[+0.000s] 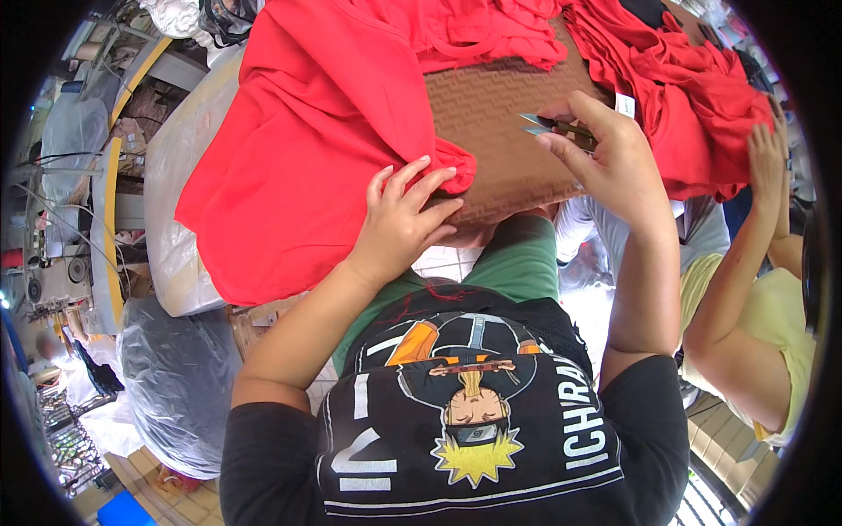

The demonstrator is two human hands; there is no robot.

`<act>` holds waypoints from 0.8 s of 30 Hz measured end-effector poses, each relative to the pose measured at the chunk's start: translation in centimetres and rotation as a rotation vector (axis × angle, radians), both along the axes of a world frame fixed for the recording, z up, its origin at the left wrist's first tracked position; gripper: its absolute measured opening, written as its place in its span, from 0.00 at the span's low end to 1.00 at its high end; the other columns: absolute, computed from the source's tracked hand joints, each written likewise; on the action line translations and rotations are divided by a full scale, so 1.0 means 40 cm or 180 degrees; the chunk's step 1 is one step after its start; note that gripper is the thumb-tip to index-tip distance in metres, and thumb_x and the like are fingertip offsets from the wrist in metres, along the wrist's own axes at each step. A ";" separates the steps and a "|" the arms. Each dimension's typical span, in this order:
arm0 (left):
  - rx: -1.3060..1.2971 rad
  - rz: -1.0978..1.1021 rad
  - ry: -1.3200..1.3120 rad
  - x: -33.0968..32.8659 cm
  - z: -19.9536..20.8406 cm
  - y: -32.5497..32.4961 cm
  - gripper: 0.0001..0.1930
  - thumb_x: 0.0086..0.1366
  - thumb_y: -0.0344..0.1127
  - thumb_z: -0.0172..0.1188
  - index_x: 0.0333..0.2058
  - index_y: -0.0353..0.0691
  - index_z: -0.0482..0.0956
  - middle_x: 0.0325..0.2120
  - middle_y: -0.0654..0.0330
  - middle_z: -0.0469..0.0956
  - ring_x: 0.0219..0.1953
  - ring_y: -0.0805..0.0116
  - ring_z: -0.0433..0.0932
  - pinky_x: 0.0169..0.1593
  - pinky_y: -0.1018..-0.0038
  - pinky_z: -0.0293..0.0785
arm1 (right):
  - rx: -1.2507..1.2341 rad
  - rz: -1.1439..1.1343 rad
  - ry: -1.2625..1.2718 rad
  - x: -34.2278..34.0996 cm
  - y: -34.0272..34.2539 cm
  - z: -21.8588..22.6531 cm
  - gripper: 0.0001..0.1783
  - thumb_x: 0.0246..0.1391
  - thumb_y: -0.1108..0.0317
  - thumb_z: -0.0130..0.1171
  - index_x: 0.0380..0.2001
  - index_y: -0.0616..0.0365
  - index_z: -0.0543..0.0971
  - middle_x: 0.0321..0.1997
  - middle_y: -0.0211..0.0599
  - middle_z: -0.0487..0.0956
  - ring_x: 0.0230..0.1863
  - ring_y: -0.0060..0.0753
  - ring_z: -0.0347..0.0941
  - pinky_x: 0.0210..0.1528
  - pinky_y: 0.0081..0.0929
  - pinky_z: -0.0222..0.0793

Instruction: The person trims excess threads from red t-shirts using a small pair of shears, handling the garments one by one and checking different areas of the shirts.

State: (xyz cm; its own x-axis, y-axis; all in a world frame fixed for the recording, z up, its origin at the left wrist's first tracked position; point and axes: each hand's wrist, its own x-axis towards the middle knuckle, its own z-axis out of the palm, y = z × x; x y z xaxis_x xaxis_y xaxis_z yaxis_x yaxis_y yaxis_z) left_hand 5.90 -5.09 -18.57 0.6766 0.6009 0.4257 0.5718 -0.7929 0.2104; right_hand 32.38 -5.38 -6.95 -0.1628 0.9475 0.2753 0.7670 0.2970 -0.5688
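Observation:
A red garment [298,149] is spread over the left part of the brown patterned table [491,114] and hangs over its near edge. On its right edge, by a bunched red end, lies my left hand [402,215], fingers spread and stretched out. My right hand [610,149] is raised over the table to the right, its fingers closed round a pair of thread snips [537,124]. The two pointed blades stand slightly apart and aim left, touching no cloth. Part of the snips' handle is hidden in the palm.
More red garments [667,96] are heaped at the right, one with a white label [624,105]. A co-worker's hand [768,149] rests on that heap. Plastic-wrapped bundles [180,386] stand at the left, below a yellow-edged rack [112,228]. Red threads lie across my lap.

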 end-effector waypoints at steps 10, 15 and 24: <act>-0.0675 -0.0343 0.0206 -0.051 0.203 0.038 0.16 0.50 0.39 0.68 0.40 0.48 0.84 0.52 0.67 0.75 0.60 0.59 0.65 0.61 0.57 0.51 | 0.0223 -0.0089 0.0184 0.003 -0.009 -0.006 0.14 0.50 0.65 0.65 0.38 0.60 0.78 0.32 0.44 0.81 0.33 0.39 0.79 0.36 0.30 0.73; -0.0143 -0.0295 0.0201 0.022 0.129 0.068 0.18 0.52 0.38 0.66 0.44 0.49 0.80 0.46 0.66 0.77 0.59 0.61 0.67 0.62 0.54 0.54 | 0.0064 -0.0075 0.0227 -0.017 -0.003 0.002 0.16 0.49 0.65 0.66 0.39 0.60 0.77 0.31 0.42 0.80 0.30 0.34 0.77 0.35 0.27 0.72; -0.3161 0.0050 -0.3297 -0.084 0.223 0.193 0.09 0.66 0.30 0.57 0.44 0.34 0.76 0.38 0.65 0.78 0.42 0.79 0.76 0.49 0.80 0.71 | -0.0485 0.0100 0.1386 -0.080 0.045 -0.034 0.18 0.48 0.76 0.65 0.44 0.57 0.77 0.25 0.17 0.63 0.29 0.13 0.57 0.32 0.14 0.56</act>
